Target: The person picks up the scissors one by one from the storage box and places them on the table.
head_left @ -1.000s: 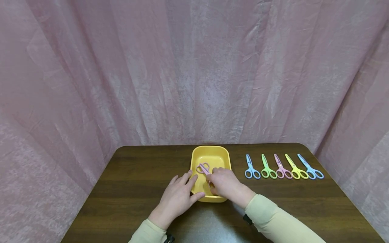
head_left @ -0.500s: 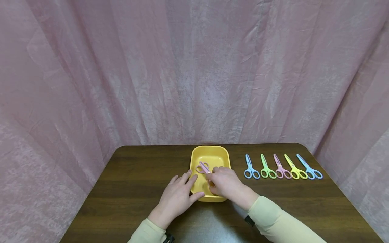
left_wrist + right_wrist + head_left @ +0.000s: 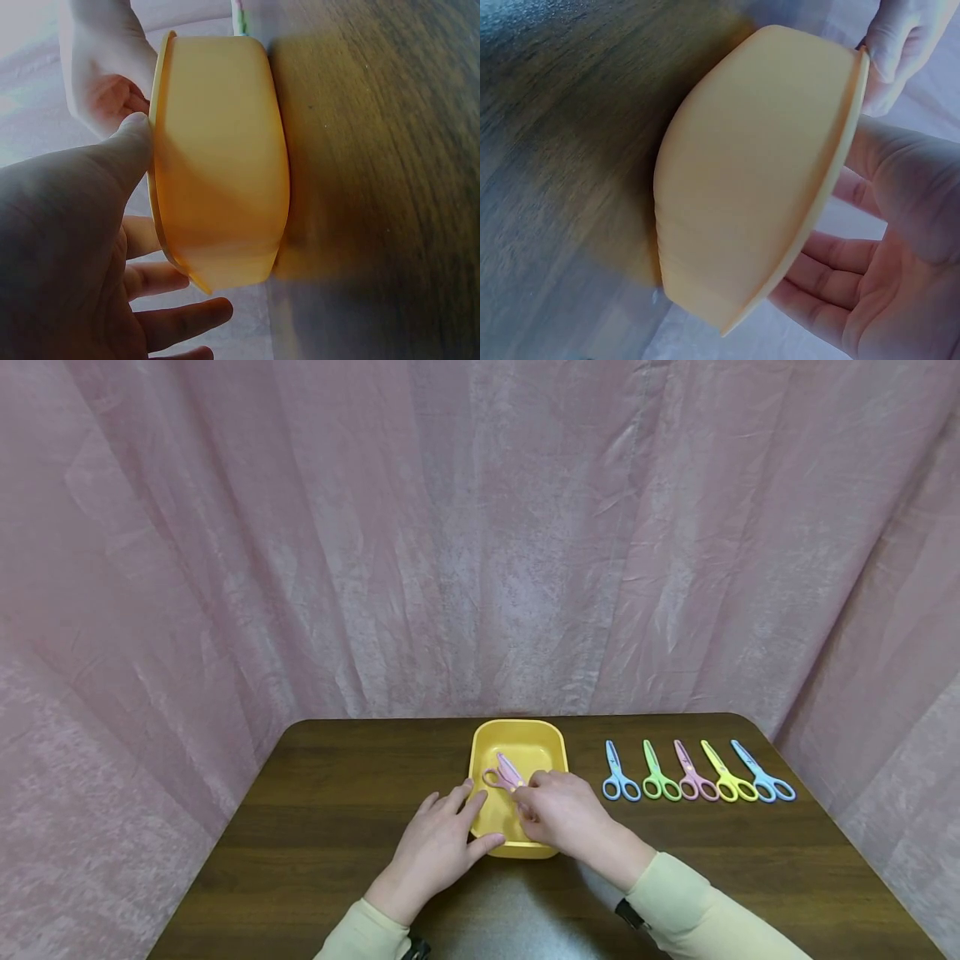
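A yellow plastic bin [image 3: 525, 852] stands on the table before me. My left hand [image 3: 438, 852] rests at its near left corner, thumb on the front rim and fingers fairly straight along the left side. Inside the bin, pink scissors [image 3: 507, 768] show a finger loop at the left and blades pointing away. My right hand [image 3: 558, 814] reaches over the bin with curled fingers, gripping the scissors at their right end; its fingertips are partly hidden. Both wrist views show mainly the bin's outer wall [image 3: 217, 150], which conceals the scissors.
To the right of the bin lies a row of scissors: blue [image 3: 616, 774], green [image 3: 656, 774], pink [image 3: 692, 774], yellow [image 3: 723, 774] and another blue pair. Behind the dark wooden table [image 3: 360, 777] hangs a pink curtain [image 3: 480, 543].
The pink scissors in the bin have turned, their blade end now pointing farther from me. My right hand has shifted slightly to the right; the left hand stays in place.
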Demonstrator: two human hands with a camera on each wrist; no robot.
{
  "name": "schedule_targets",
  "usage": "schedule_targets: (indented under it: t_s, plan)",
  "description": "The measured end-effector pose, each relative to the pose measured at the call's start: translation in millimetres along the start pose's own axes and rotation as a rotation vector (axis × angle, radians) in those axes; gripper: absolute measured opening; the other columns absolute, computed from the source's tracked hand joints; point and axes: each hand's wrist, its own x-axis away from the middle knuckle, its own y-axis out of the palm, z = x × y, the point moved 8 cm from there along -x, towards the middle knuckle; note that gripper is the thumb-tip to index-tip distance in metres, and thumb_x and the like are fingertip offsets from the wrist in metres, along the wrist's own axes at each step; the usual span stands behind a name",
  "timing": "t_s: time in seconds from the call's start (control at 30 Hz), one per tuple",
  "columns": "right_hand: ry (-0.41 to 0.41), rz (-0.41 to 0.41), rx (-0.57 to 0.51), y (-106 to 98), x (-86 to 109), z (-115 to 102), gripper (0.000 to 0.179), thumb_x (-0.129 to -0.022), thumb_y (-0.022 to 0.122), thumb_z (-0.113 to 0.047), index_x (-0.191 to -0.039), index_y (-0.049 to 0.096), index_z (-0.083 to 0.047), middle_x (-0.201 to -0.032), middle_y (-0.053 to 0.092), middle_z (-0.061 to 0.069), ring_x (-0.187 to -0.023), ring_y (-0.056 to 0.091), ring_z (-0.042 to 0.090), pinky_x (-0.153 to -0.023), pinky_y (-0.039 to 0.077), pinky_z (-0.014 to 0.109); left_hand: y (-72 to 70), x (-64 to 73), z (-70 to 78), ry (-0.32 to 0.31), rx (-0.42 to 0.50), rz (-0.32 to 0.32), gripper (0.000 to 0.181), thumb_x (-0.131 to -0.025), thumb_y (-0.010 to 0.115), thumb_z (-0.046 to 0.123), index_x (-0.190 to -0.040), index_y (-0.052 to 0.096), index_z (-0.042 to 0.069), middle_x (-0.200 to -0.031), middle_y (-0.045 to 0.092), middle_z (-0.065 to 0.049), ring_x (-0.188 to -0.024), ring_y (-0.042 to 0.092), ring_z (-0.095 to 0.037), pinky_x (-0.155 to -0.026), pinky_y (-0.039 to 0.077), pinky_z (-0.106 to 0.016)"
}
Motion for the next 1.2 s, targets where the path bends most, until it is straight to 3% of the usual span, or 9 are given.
schedule_targets:
  t_s: [0.17, 0.27, 0.37, 0.6, 0.83, 1.2]
  plan:
    - [0.011, 0.044, 0.006, -9, 4.5, 1, 0.029, -0.077, 0.091, -0.015, -0.076, 0.063, -0.022, -0.075, 0.056, -0.006, -0.061, 0.05, 0.015, -0.051, 0.043, 0.034, -0.3, 0.0, 0.0, -0.001, 0.002, 0.0, 0.069, -0.104, 0.069, 0.061, -0.147, 0.069, 0.007, -0.149, 0.064, -0.019, -0.119, 0.073, -0.038, -0.113, 0.05, -0.06]
    - [0.018, 0.058, 0.009, -14, 6.9, 2, 0.02, -0.078, 0.093, -0.017, -0.085, 0.075, -0.021, -0.077, 0.06, -0.005, -0.063, 0.054, 0.016, -0.053, 0.047, 0.036, -0.4, 0.2, -0.2, -0.004, -0.001, 0.001, 0.069, -0.104, 0.069, 0.061, -0.147, 0.07, 0.007, -0.149, 0.064, -0.019, -0.119, 0.073, -0.038, -0.114, 0.05, -0.06]
    - [0.023, 0.064, 0.014, -19, 9.4, 3, 0.022, -0.076, 0.095, -0.019, -0.093, 0.081, -0.02, -0.08, 0.064, -0.003, -0.066, 0.058, 0.017, -0.056, 0.05, 0.038, -0.1, 0.6, -0.3, -0.006, 0.0, -0.004, 0.069, -0.105, 0.068, 0.062, -0.147, 0.07, 0.007, -0.149, 0.063, -0.018, -0.118, 0.074, -0.037, -0.114, 0.05, -0.059]
    - [0.027, 0.063, 0.025, -28, 16.6, 6, 0.028, -0.073, 0.098, -0.021, -0.091, 0.077, -0.02, -0.084, 0.067, -0.002, -0.069, 0.061, 0.019, -0.06, 0.052, 0.037, 0.6, 0.7, -0.2, -0.014, 0.009, -0.024, 0.07, -0.105, 0.067, 0.062, -0.148, 0.069, 0.007, -0.151, 0.062, -0.018, -0.119, 0.074, -0.036, -0.115, 0.049, -0.06]
    - [0.062, 0.045, 0.023, -38, 27.7, 14, 0.028, -0.077, 0.096, -0.021, -0.1, 0.08, -0.019, -0.094, 0.072, 0.0, -0.076, 0.066, 0.022, -0.063, 0.055, 0.039, 0.9, 1.1, -0.1, -0.014, 0.018, -0.024, 0.069, -0.105, 0.068, 0.061, -0.148, 0.069, 0.007, -0.151, 0.062, -0.019, -0.121, 0.073, -0.037, -0.115, 0.049, -0.06]
    - [0.093, 0.118, 0.028, -58, 46.7, 26, 0.029, -0.073, 0.095, -0.015, -0.096, 0.078, -0.022, -0.092, 0.07, -0.004, -0.07, 0.061, 0.016, -0.058, 0.049, 0.033, 2.4, 1.9, -0.9, -0.011, 0.014, -0.012, 0.071, -0.103, 0.069, 0.063, -0.147, 0.07, 0.007, -0.15, 0.063, -0.019, -0.121, 0.073, -0.037, -0.113, 0.051, -0.06]
